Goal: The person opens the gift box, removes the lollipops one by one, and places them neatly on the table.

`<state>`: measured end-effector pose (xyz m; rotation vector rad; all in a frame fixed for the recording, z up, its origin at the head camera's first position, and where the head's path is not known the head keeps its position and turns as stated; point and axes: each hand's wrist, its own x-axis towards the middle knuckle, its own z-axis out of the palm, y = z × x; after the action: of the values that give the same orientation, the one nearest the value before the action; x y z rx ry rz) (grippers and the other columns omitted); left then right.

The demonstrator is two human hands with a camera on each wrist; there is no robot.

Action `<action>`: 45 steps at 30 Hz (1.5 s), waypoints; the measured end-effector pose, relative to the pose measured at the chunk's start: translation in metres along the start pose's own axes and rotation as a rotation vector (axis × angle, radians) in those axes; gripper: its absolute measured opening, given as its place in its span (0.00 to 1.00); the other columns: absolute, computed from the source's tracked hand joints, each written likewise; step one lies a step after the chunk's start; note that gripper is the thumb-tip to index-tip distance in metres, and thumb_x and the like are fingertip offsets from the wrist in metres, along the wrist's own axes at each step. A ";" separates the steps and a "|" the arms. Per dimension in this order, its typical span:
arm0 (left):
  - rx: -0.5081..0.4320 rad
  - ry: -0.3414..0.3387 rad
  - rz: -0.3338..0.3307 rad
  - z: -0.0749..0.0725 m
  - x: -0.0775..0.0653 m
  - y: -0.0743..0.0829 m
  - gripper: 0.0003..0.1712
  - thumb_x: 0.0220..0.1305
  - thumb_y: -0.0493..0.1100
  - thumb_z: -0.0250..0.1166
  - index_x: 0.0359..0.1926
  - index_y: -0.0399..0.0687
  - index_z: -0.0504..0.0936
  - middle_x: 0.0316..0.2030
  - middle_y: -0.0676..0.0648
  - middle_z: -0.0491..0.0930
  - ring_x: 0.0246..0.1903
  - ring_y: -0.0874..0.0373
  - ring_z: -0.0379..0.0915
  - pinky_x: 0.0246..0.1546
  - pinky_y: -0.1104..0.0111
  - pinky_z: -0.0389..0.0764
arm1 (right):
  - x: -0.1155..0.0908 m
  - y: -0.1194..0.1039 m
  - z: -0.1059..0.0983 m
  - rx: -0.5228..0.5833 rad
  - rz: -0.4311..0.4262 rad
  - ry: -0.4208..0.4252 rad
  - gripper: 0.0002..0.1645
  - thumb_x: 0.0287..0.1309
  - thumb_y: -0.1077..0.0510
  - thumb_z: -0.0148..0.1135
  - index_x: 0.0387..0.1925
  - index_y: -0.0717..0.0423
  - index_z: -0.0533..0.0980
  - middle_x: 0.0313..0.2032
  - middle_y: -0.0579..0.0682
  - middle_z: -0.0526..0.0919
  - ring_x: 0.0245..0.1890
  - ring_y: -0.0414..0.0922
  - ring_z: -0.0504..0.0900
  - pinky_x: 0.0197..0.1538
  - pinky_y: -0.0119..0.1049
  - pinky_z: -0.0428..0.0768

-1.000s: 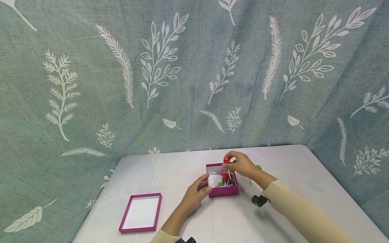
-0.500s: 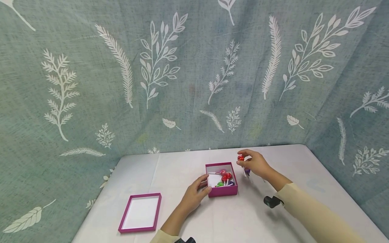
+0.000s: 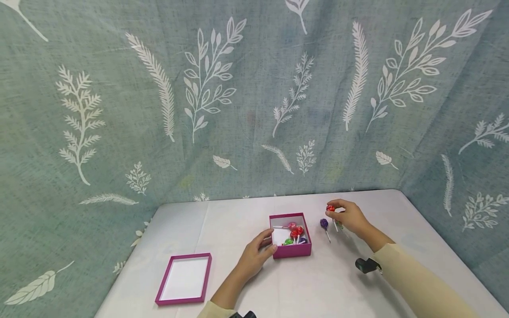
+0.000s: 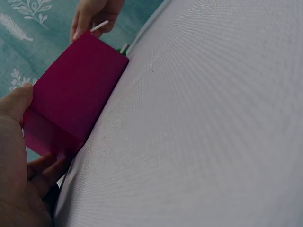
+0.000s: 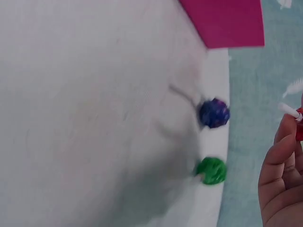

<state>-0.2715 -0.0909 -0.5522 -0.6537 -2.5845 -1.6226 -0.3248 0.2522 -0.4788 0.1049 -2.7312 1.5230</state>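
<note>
In the head view, my right hand (image 3: 350,217) pinches a red-wrapped lollipop (image 3: 330,208) by its head, its white stick pointing down, to the right of a magenta box (image 3: 292,251). My left hand (image 3: 252,256) holds the box at its left side, the thumb near the front corner. Inside lie several lollipops: a pink one (image 3: 292,225), red ones (image 3: 294,234), a green one and a purple one. A purple lollipop (image 3: 324,223) rests on the table between the box and my right hand. Beside it, in the right wrist view, is a green lollipop (image 5: 211,170).
A shallow magenta lid (image 3: 161,287) with a white inside lies at the left of the white-covered table (image 3: 310,291). Behind the table hangs a green-grey curtain (image 3: 246,110) with white leaf patterns.
My right hand has carried the red lollipop from above the box out to the right, past the purple lollipop, which is now uncovered. My left hand stays at the box.
</note>
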 end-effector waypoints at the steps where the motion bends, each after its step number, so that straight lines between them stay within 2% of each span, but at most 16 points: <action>1: 0.001 0.000 0.003 0.000 0.000 0.000 0.35 0.66 0.58 0.62 0.70 0.53 0.66 0.64 0.49 0.71 0.59 0.57 0.71 0.64 0.52 0.64 | 0.000 0.003 -0.002 -0.006 0.008 0.004 0.32 0.57 0.44 0.69 0.58 0.56 0.75 0.50 0.56 0.78 0.42 0.52 0.79 0.38 0.42 0.82; 8: 0.003 0.002 0.025 -0.001 0.000 0.000 0.35 0.67 0.57 0.60 0.70 0.51 0.66 0.64 0.47 0.71 0.59 0.54 0.72 0.62 0.49 0.65 | 0.004 0.023 -0.014 -0.032 0.054 0.032 0.32 0.59 0.48 0.68 0.60 0.60 0.73 0.51 0.57 0.80 0.40 0.49 0.79 0.38 0.38 0.81; 14: 0.017 -0.002 0.012 0.000 0.000 -0.002 0.36 0.67 0.59 0.60 0.71 0.52 0.65 0.65 0.50 0.69 0.60 0.55 0.71 0.63 0.49 0.64 | 0.004 0.034 -0.019 -0.041 0.094 0.054 0.29 0.62 0.54 0.66 0.61 0.62 0.71 0.51 0.59 0.78 0.38 0.48 0.79 0.38 0.38 0.80; 23: 0.013 -0.002 -0.015 0.000 0.001 -0.002 0.37 0.65 0.60 0.61 0.71 0.54 0.65 0.66 0.54 0.68 0.60 0.58 0.70 0.64 0.51 0.64 | 0.002 0.054 -0.024 -0.119 0.095 0.075 0.28 0.61 0.53 0.67 0.58 0.64 0.73 0.53 0.65 0.76 0.43 0.52 0.78 0.36 0.38 0.80; 28: 0.003 -0.002 -0.017 0.000 0.000 -0.002 0.37 0.65 0.60 0.61 0.71 0.54 0.65 0.66 0.54 0.68 0.60 0.58 0.70 0.64 0.51 0.63 | -0.001 0.063 -0.026 -0.175 0.134 0.089 0.26 0.60 0.54 0.68 0.55 0.65 0.75 0.52 0.66 0.76 0.44 0.55 0.77 0.41 0.43 0.80; 34: -0.002 -0.001 -0.014 0.000 -0.001 -0.003 0.37 0.66 0.60 0.61 0.71 0.54 0.66 0.65 0.54 0.69 0.60 0.57 0.70 0.64 0.50 0.63 | 0.000 0.070 -0.026 -0.201 0.161 0.111 0.26 0.59 0.55 0.68 0.55 0.65 0.75 0.52 0.67 0.76 0.52 0.61 0.73 0.52 0.55 0.73; 45: 0.001 -0.005 -0.012 -0.001 -0.001 0.001 0.36 0.66 0.59 0.61 0.71 0.54 0.66 0.65 0.52 0.69 0.60 0.56 0.70 0.64 0.49 0.63 | 0.001 0.066 -0.025 -0.245 0.180 0.086 0.25 0.58 0.57 0.68 0.54 0.68 0.75 0.47 0.64 0.79 0.49 0.59 0.75 0.51 0.55 0.74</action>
<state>-0.2707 -0.0916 -0.5507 -0.6450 -2.5972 -1.6253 -0.3309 0.3081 -0.5213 -0.2092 -2.8956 1.1785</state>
